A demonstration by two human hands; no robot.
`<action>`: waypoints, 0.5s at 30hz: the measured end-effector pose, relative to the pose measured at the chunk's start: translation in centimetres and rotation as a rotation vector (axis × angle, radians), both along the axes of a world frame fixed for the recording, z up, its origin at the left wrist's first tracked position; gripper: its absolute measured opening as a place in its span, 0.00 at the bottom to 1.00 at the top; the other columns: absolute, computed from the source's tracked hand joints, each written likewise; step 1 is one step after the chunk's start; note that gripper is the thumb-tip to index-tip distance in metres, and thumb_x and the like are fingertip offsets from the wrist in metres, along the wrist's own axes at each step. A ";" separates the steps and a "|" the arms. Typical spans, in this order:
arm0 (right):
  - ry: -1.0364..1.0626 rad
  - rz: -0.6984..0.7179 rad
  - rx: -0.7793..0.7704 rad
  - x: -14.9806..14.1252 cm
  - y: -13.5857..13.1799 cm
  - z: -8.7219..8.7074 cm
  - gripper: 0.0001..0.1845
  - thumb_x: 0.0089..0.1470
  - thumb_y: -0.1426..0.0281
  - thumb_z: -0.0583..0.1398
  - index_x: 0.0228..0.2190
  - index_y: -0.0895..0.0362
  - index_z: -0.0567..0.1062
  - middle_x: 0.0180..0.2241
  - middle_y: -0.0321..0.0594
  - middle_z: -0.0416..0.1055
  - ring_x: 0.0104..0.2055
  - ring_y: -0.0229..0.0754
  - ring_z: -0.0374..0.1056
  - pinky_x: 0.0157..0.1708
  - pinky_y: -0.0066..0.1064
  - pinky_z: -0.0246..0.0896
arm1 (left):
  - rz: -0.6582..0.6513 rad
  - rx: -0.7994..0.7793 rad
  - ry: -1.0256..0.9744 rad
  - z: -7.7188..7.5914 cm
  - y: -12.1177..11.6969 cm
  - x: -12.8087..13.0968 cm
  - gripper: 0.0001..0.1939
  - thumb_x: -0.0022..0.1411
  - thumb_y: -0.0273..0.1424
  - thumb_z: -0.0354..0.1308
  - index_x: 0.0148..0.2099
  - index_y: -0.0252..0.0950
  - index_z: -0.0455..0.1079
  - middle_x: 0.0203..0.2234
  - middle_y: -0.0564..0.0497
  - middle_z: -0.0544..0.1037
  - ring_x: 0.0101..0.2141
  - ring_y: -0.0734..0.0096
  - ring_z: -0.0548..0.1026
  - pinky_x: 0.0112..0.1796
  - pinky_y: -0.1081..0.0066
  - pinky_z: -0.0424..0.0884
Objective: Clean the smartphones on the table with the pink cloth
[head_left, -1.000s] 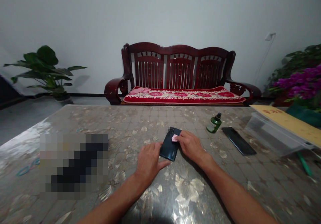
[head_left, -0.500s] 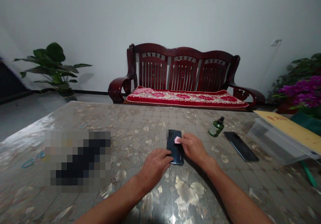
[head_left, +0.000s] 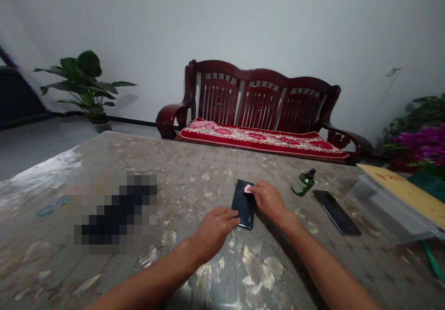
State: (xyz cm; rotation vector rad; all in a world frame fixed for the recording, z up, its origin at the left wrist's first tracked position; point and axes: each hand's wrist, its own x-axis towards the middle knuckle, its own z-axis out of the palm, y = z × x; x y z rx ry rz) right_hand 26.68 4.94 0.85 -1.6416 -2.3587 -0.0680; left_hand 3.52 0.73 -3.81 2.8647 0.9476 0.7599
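A dark smartphone (head_left: 244, 210) lies back up on the table, camera lenses at its far end. My left hand (head_left: 216, 226) has its fingertips on the phone's near left edge, steadying it; its thumb is hard to see. Between the closed fingers of my right hand (head_left: 268, 199) is a small folded pink cloth (head_left: 248, 189), pressed on the phone's back just beside the camera lenses. To the right stand a green pump bottle (head_left: 303, 183) and, past it, a second dark phone (head_left: 337, 212) lying flat.
The table (head_left: 194, 164) has a floral patterned cover. A clear plastic box (head_left: 378, 208) with a yellow envelope (head_left: 405, 187) on top and a green handle (head_left: 433, 261) are at right. A blurred dark patch (head_left: 116, 215) and blue-handled scissors (head_left: 45, 210) lie left. Beyond stands a wooden bench (head_left: 264, 99).
The phone has turned from slanted to nearly straight. My left hand has shifted from around its near left corner to fingertips on its edge. The pink cloth has moved slightly across the back.
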 end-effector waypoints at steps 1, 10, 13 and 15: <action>-0.009 -0.005 -0.005 -0.1 0.2 0.1 0.19 0.64 0.75 0.52 0.42 0.50 0.82 0.35 0.42 0.72 0.40 0.43 0.67 0.38 0.31 0.58 | -0.002 -0.003 0.007 0.1 0.0 0.0 0.13 0.68 0.23 0.55 0.50 0.39 0.76 0.48 0.48 0.81 0.45 0.64 0.79 0.48 0.63 0.74; -0.024 0.243 -0.056 -0.4 -0.1 0.5 0.17 0.60 0.77 0.55 0.40 0.51 0.82 0.35 0.40 0.73 0.40 0.42 0.67 0.41 0.29 0.58 | -0.011 -0.045 0.010 0.2 0.0 0.0 0.12 0.68 0.24 0.54 0.49 0.39 0.76 0.47 0.47 0.81 0.46 0.64 0.78 0.49 0.63 0.72; 0.008 0.162 -0.039 0.1 0.5 0.8 0.18 0.61 0.77 0.54 0.41 0.50 0.81 0.34 0.39 0.72 0.39 0.41 0.68 0.39 0.28 0.58 | -0.012 -0.034 -0.001 0.4 0.0 0.1 0.12 0.68 0.23 0.54 0.49 0.38 0.76 0.47 0.46 0.81 0.47 0.63 0.77 0.49 0.62 0.72; 0.014 0.047 -0.023 0.2 1.3 1.0 0.18 0.62 0.75 0.54 0.42 0.51 0.82 0.33 0.40 0.72 0.38 0.40 0.68 0.37 0.28 0.58 | -0.011 -0.027 -0.002 0.6 -0.1 0.2 0.11 0.68 0.24 0.55 0.48 0.38 0.76 0.47 0.46 0.81 0.47 0.62 0.77 0.49 0.62 0.72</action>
